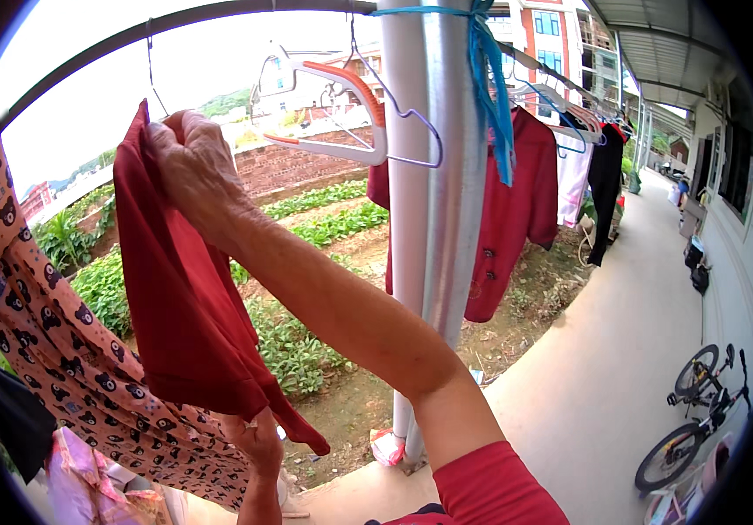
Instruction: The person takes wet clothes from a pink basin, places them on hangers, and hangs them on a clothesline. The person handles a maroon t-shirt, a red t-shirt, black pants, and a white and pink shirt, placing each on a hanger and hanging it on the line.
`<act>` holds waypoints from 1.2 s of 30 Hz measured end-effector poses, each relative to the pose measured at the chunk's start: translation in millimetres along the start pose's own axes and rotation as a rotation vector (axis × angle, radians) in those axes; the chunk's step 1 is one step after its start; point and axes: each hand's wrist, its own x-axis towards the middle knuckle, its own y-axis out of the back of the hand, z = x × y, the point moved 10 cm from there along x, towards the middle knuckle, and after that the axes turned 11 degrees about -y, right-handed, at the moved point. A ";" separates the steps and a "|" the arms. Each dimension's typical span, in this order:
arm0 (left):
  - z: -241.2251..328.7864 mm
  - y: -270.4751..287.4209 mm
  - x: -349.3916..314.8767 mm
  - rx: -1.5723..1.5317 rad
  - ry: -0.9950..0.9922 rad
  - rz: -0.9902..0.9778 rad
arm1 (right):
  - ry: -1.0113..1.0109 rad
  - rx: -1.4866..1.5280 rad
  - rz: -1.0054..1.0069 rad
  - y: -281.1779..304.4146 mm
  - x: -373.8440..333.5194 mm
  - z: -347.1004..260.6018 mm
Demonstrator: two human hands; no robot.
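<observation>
A dark red garment (pixel 188 297) hangs in front of me at the left, beneath a thin wire hanger hook (pixel 152 74) on the overhead rail. My right hand (pixel 197 162) reaches across and pinches the garment's upper edge, just below the hook. Lower down, my left hand (pixel 258 442) is closed on its bottom edge, with some fingers hidden by the cloth. The rest of the hanger is out of sight behind cloth and hand. To the right dangle a white and orange hanger (pixel 328 150) and a purple wire hanger (pixel 420 164), both without clothes.
A pink bear-print cloth (pixel 70 350) drapes at the left. A metal post (pixel 433 219) with a blue tie (pixel 490 79) stands ahead. Beyond it hang a red shirt (pixel 517 219) and black trousers (pixel 606 188). A bicycle (pixel 696 420) leans along the walkway (pixel 587 376).
</observation>
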 end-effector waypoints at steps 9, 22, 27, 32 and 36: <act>160.1 -46.5 -41.6 0.131 -0.493 -0.014 | -0.054 -0.168 -0.031 130.4 -199.3 -24.6; 443.6 -363.7 -383.6 -1.004 0.204 -1.353 | -0.511 -0.336 1.376 556.8 -747.3 -232.4; 573.2 -409.8 -496.7 -1.235 -0.005 -1.614 | -0.324 -0.304 1.928 608.3 -967.1 -327.9; 680.6 -460.0 -567.3 -1.428 -0.139 -1.712 | -0.263 -0.340 2.252 661.6 -1098.7 -392.3; 756.1 -528.6 -617.5 -1.466 -0.146 -1.781 | -0.226 -0.455 2.396 730.3 -1160.5 -451.1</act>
